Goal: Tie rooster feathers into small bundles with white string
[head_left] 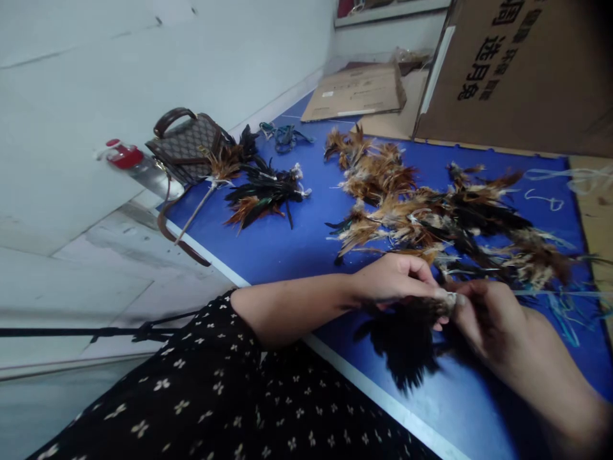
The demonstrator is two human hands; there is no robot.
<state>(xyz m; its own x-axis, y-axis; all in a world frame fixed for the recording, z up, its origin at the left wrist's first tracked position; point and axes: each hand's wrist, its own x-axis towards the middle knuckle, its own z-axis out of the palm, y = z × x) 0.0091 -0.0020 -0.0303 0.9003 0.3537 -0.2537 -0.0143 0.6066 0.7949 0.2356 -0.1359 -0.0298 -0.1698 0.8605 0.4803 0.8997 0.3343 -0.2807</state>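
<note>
My left hand is closed around a bundle of dark feathers, gripping it near the bound quill end. My right hand pinches the whitish tied end of the same bundle, fingers pressed together. The dark plumes hang down toward the blue table. Just beyond my hands lies a large heap of brown, black and tan feathers with pale string among them.
A smaller tied bunch of black and rust feathers lies at the left. A patterned handbag and a red-capped bottle sit at the table's far left end. A big cardboard box and flat cardboard stand behind.
</note>
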